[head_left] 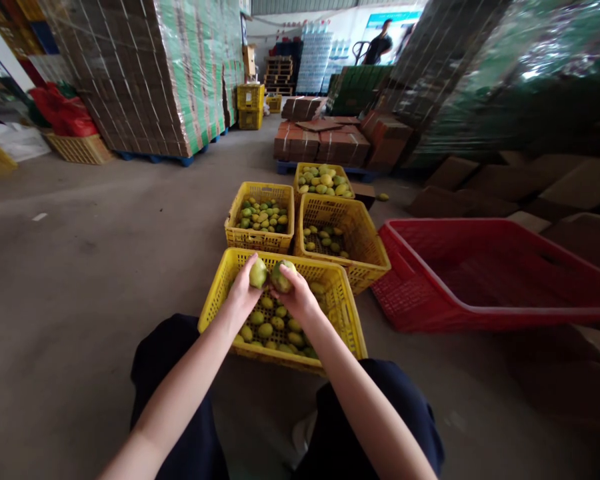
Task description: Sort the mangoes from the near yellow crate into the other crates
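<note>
Both hands are raised over the near yellow crate (354, 327), which has several green-yellow mangoes (265, 330) on its floor. My left hand (245, 283) is closed around a mango (258, 273), thumb along its side. Close beside it, my right hand (300, 293) grips a second, darker green mango (282, 277). The two fruits are nearly touching. Just beyond stand a yellow crate full of mangoes (259, 243) on the left and a partly filled yellow crate (353, 267) on the right.
A further crate of mangoes (325, 180) stands behind these. To the right is a large red basket (410, 307). Flattened cardboard (505, 187) lies past it. Wrapped pallet stacks (195, 73) rise on both sides. A person (379, 47) is in the background.
</note>
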Motion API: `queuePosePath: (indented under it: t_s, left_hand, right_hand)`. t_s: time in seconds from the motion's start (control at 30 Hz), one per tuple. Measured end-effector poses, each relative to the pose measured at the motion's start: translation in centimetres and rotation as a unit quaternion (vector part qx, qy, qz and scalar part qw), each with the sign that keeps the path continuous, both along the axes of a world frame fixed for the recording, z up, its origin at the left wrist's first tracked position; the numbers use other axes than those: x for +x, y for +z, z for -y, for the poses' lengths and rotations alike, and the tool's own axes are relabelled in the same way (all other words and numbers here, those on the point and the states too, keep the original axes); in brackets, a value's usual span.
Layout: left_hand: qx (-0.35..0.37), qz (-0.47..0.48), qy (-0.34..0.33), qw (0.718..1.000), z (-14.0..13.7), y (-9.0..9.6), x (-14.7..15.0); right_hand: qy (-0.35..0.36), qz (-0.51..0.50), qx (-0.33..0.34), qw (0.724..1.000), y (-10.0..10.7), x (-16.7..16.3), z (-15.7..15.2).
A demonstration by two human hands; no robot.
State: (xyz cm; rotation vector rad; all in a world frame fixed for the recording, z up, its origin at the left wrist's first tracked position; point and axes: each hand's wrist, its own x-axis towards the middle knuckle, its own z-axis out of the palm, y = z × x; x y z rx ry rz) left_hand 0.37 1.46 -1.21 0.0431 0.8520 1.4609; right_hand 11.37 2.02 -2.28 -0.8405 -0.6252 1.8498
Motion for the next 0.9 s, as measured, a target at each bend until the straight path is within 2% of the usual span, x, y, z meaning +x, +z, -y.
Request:
queuePosePath:
  t_s: [0.1,0.23,0.33,0.5,0.67,0.8,0.9]
  left_hand:
    - [0.017,0.019,-0.001,1.0,-0.2,-0.4,-0.3]
    - [0.051,0.037,-0.027,0.998,-0.1,-0.7,-0.5]
    - [0.034,0.039,-0.038,0.998,0.1,-0.5,-0.6]
    - [0.006,0.055,-0.022,0.998,0.5,0.6,-0.9]
    - [0.059,0.09,-0.067,0.992,0.7,1.7,-1.6]
    - [0.09,0.138,-0.002,0.986,0.6,1.9,-1.5]
    - [0.09,0.165,0.011,0.982,0.5,1.8,-0.8]
  right_hand:
    - [0.024,-0.008,-0.005,1.0,0.4,0.1,0.1]
    - [-0.023,-0.027,-0.068,0.997,0.9,0.3,-0.2]
    - [-0.02,-0.034,-0.09,0.995,0.9,0.6,-0.5]
    - [-0.03,-0.026,-0.032,0.999,1.0,1.4,-0.8]
    - [-0.012,-0.073,-0.009,0.997,1.5,2.4,-0.7]
    - [-0.055,-0.176,-0.019,0.983,1.5,2.5,-0.7]
    - [-0.091,-0.214,-0.023,0.972,1.5,1.7,-0.7]
